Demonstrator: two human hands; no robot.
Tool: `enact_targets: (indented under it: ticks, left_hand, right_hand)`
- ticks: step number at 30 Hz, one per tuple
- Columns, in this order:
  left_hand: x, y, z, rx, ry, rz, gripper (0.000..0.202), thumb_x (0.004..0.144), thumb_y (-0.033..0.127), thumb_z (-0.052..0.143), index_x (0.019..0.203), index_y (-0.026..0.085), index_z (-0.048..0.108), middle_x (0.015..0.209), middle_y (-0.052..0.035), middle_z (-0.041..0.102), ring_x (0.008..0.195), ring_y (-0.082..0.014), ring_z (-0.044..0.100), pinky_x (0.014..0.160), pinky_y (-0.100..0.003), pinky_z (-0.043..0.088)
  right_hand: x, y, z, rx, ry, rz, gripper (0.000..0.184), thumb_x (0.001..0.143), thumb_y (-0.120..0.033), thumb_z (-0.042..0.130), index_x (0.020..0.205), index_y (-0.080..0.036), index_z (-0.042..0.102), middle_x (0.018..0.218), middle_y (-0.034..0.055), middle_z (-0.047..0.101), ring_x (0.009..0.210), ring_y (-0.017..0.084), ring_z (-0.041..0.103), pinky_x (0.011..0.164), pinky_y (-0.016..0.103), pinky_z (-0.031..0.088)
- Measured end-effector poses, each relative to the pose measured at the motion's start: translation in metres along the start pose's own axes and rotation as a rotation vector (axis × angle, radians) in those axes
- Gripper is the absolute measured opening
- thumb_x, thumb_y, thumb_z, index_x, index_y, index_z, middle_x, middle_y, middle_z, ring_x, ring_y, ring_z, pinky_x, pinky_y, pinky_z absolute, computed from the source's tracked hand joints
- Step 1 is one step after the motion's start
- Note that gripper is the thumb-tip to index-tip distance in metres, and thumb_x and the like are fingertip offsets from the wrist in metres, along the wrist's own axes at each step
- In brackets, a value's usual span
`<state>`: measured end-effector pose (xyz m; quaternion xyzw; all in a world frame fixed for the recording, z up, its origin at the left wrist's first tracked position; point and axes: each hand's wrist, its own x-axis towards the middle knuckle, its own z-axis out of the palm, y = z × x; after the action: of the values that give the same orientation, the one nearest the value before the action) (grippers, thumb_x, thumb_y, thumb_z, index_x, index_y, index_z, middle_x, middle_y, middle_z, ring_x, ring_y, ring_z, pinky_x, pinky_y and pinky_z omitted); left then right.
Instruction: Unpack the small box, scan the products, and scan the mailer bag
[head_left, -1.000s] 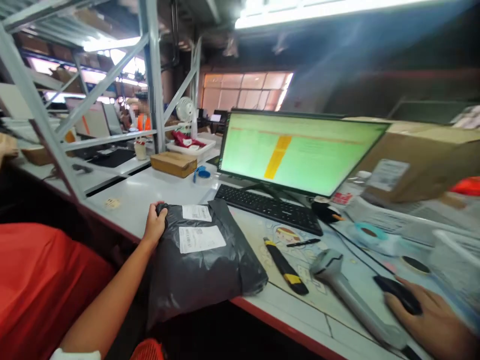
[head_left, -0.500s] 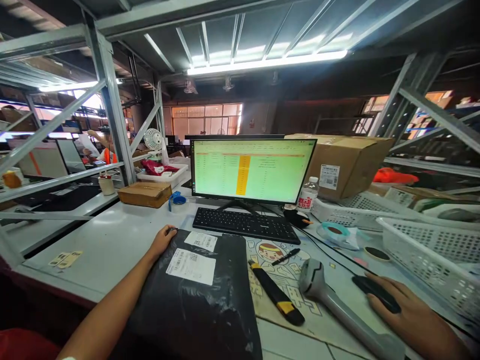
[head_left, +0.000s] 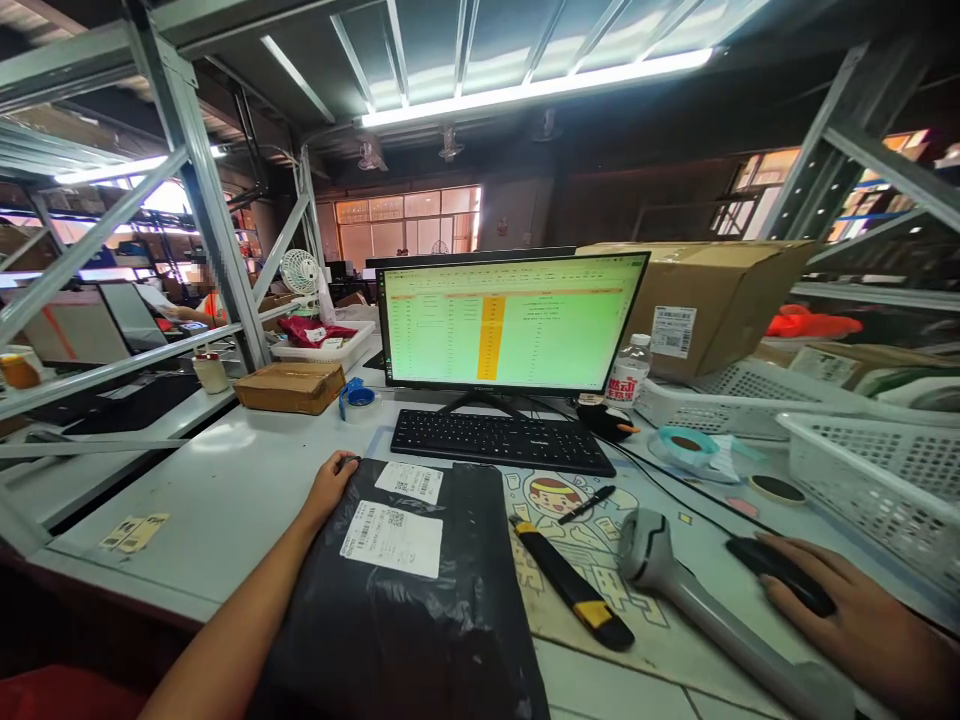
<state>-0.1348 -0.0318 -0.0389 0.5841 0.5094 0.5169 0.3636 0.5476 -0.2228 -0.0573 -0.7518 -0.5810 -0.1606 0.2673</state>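
Note:
A black poly mailer (head_left: 405,610) with two white labels lies on the white table (head_left: 232,490) in front of me. My left hand (head_left: 328,487) grips its far left corner, fingers curled on the edge. My right hand (head_left: 862,625) rests over a black computer mouse (head_left: 780,572) at the right, fingers wrapped on it. Between the hands lie a grey barcode scanner (head_left: 697,610) and a black and yellow utility knife (head_left: 571,597). Behind the mailer stand a black keyboard (head_left: 499,440) and a monitor (head_left: 510,325) showing a green spreadsheet.
A cardboard box (head_left: 289,387) and blue tape roll (head_left: 358,397) sit at the back left. White baskets (head_left: 870,470), a large carton (head_left: 712,300), a water bottle (head_left: 628,370) and tape rolls fill the right. Metal rack posts (head_left: 202,200) flank the table. A person works far left.
The camera swung right and tilted up, so the monitor is now centred. My left hand stays on the mailer's corner and my right hand stays on the mouse.

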Motion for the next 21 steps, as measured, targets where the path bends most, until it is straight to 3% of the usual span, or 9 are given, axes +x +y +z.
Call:
enact_targets:
  ticks: [5, 11, 21]
  left_hand:
    - [0.001, 0.003, -0.001, 0.039, 0.007, 0.002, 0.048, 0.071, 0.06, 0.066, 0.096, 0.019, 0.068, 0.075, -0.0011, 0.064, 0.071, -0.0213, 0.058, 0.067, -0.032, 0.044]
    - [0.003, -0.002, -0.003, 0.08, 0.028, 0.038, 0.047, 0.072, 0.059, 0.063, 0.096, 0.019, 0.069, 0.069, 0.0008, 0.059, 0.067, -0.0203, 0.054, 0.066, -0.031, 0.042]
    - [0.0, 0.0, -0.003, 0.055, 0.048, 0.016, 0.042, 0.071, 0.055, 0.064, 0.094, 0.02, 0.069, 0.066, 0.0019, 0.056, 0.067, -0.0195, 0.052, 0.064, -0.03, 0.039]
  right_hand:
    - [-0.001, -0.017, -0.014, 0.055, -0.116, 0.057, 0.068, 0.077, -0.071, 0.041, 0.122, -0.025, 0.067, 0.132, 0.0136, 0.066, 0.11, 0.035, 0.069, 0.093, 0.049, 0.059]
    - [-0.002, -0.021, -0.016, 0.083, -0.112, -0.002, 0.062, 0.078, -0.065, 0.043, 0.118, -0.023, 0.063, 0.127, 0.0149, 0.067, 0.118, 0.034, 0.065, 0.11, 0.048, 0.05]
    - [-0.003, -0.022, -0.015, 0.085, -0.093, -0.026, 0.059, 0.078, -0.062, 0.045, 0.118, -0.022, 0.058, 0.123, 0.0169, 0.067, 0.117, 0.036, 0.066, 0.111, 0.048, 0.048]
